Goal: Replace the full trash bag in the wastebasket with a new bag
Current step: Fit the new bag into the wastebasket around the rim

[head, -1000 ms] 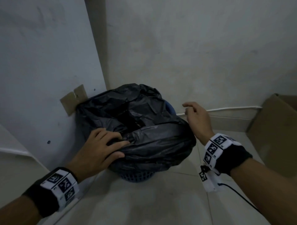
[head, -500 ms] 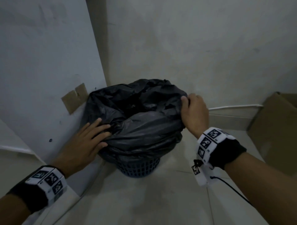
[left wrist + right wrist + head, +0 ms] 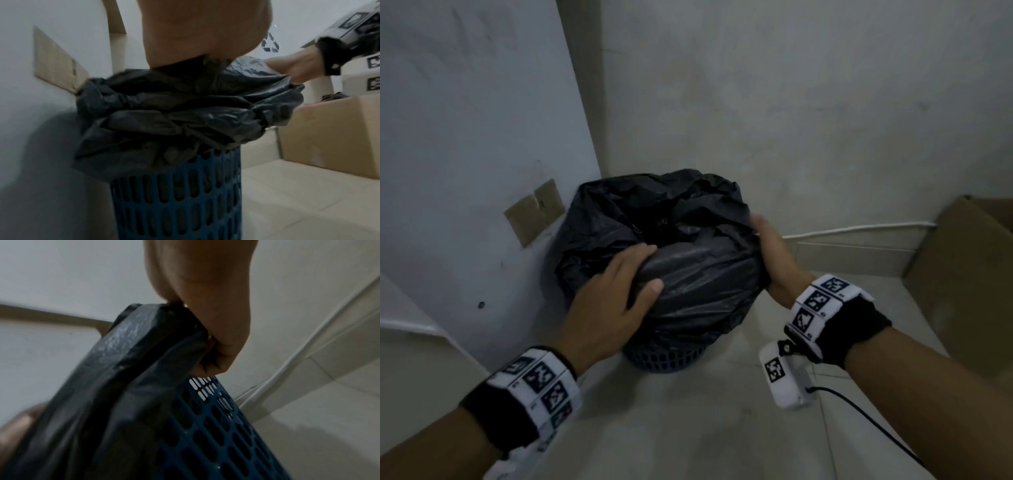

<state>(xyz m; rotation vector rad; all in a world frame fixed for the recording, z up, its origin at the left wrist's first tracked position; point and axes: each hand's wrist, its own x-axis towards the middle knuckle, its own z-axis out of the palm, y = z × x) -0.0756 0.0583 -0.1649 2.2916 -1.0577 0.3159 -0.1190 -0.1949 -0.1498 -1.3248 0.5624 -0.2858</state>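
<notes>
**Lined wastebasket in a wall corner**

A crumpled black plastic trash bag (image 3: 688, 274) lines a blue perforated plastic wastebasket (image 3: 176, 199), its edge folded down over the rim. The basket stands upright on the pale tiled floor.

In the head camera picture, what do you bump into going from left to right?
Brown cardboard patch on the wall → left hand → crinkly black plastic trash bag → right hand → big brown cardboard box.
</notes>
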